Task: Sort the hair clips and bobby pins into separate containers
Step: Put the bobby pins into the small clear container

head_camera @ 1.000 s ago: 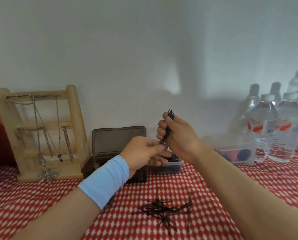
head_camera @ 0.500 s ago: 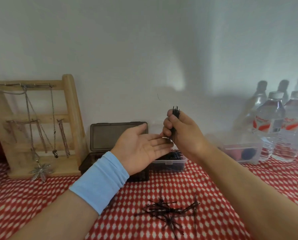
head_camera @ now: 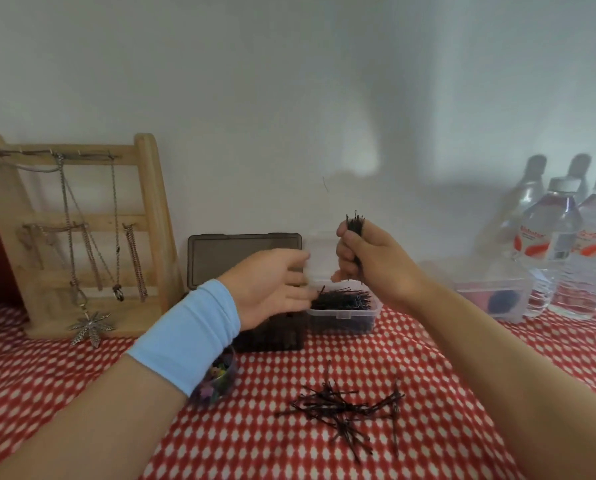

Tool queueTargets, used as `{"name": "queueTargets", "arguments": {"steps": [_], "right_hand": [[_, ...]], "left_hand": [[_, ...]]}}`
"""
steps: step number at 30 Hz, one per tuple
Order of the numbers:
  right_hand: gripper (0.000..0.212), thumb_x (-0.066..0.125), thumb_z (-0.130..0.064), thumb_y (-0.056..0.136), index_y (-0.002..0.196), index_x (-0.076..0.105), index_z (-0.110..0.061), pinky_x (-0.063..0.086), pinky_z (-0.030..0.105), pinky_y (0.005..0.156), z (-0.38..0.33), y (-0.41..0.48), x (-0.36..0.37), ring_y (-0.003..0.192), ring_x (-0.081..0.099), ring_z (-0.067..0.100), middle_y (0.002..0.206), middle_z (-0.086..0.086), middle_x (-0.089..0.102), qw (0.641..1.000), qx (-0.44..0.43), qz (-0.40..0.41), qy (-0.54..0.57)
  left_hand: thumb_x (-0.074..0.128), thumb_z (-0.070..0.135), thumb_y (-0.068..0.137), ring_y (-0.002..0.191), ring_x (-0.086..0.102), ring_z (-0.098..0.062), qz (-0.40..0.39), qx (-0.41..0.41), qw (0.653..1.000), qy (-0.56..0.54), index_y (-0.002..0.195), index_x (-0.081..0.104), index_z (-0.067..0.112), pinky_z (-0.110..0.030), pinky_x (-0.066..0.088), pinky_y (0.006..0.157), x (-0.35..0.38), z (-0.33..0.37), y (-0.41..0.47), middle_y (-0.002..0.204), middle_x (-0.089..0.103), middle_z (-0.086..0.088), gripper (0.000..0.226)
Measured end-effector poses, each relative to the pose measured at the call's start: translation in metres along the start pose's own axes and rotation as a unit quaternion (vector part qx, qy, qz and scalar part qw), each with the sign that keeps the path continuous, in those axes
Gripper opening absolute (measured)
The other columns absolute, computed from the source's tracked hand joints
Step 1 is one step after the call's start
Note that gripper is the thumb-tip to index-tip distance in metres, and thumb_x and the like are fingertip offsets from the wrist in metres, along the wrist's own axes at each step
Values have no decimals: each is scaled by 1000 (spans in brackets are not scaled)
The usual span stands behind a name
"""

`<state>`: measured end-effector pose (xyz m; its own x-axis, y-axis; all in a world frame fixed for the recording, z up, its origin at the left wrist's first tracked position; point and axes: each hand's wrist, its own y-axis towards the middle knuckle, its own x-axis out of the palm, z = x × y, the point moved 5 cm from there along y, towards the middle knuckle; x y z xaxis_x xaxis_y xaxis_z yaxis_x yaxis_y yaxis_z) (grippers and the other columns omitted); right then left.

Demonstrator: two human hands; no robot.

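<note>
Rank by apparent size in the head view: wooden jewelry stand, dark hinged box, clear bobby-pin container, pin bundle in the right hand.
1. wooden jewelry stand
2. dark hinged box, partly hidden behind the left hand
3. clear bobby-pin container
4. pin bundle in the right hand, mostly hidden by the fingers

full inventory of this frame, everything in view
pin bundle: one, black, in right hand
tub: one, clear, centre, holds black pins
loose pins: pile, black, on cloth
case: one, dark, lid up, left of tub
clip jar: one, clear, coloured clips, under left wrist
stand: one, wood, far left, chains hanging
box: one, clear, right, pink and blue inside
bottles: at least two, clear, far right
cloth: one, red-white
wristband: one, light blue, left wrist
left hand: open, by tub
right hand: grips pin bundle
</note>
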<state>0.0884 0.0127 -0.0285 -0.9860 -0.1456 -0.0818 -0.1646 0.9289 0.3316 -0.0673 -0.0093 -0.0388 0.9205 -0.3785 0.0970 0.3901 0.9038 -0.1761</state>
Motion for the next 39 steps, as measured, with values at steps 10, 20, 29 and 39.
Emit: {"name": "queueTargets", "arguments": {"steps": [10,20,29,39], "right_hand": [[27,52,-26,104,130,55,-20,47,28,96,36,2,4,110,58,17,129,2,61,857,20,-114,-501],[29,55,-18,102,129,64,-25,46,19,92,15,5,-25,101,65,1,113,-11,71,906,-3,-73,-417],[16,75,-26,85,99,76,-34,48,19,76,16,-1,-42,87,63,-3,93,-21,70,831,125,-134,-525],[18,79,-22,83,98,77,-31,42,13,68,13,-1,-34,85,63,-1,91,-18,70,825,105,-126,-540]], "left_hand": [[42,27,102,125,53,-10,96,172,850,488,139,51,24,-31,39,109,-11,17,23,137,57,8,38],[39,19,104,123,54,-14,77,201,768,604,139,52,24,-28,41,105,3,7,40,136,59,3,38],[35,42,103,140,38,-19,-73,158,673,719,154,25,27,-39,29,116,26,-29,42,157,35,5,54],[34,50,101,147,21,-17,-47,163,614,771,157,10,22,-40,15,120,24,-36,43,164,15,3,66]]}}
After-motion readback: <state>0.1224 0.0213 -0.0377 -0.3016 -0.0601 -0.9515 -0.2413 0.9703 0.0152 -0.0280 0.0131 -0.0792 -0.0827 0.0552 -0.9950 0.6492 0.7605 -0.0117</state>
